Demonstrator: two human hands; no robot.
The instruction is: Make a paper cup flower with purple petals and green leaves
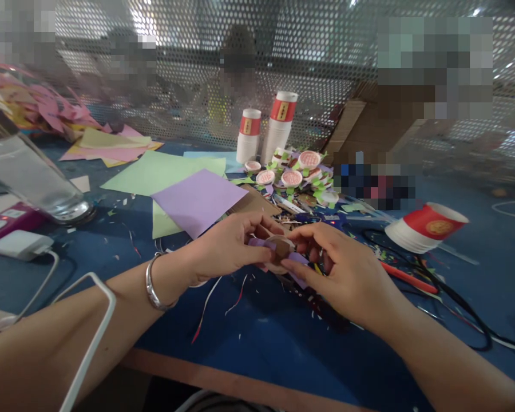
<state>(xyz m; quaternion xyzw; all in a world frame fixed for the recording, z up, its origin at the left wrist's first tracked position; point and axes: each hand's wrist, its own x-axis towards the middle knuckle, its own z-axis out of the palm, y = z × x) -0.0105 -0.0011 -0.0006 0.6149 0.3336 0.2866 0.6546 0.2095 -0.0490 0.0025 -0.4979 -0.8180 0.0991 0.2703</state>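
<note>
Hands are pinched together, left hand (pixel 227 243) and right hand (pixel 335 269), on a small round paper piece (pixel 281 252); its purple strip (pixel 298 260) could be torn if pulled hard.

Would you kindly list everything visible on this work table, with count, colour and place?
paper disc: one, tan with purple strips, held between both hands
paper sheets: several, purple, green, pink, yellow, centre-left
cup stacks: two, white with red bands, upright by the mesh
lying cups: one stack, red and white, right
finished discs: a pile, red-white with green bits, centre back
glass jar: one, clear, left
charger: one, white, left edge
table: blue, strewn with scraps
left hand: pinching the disc, silver bracelet on wrist
right hand: pinching the disc
</note>
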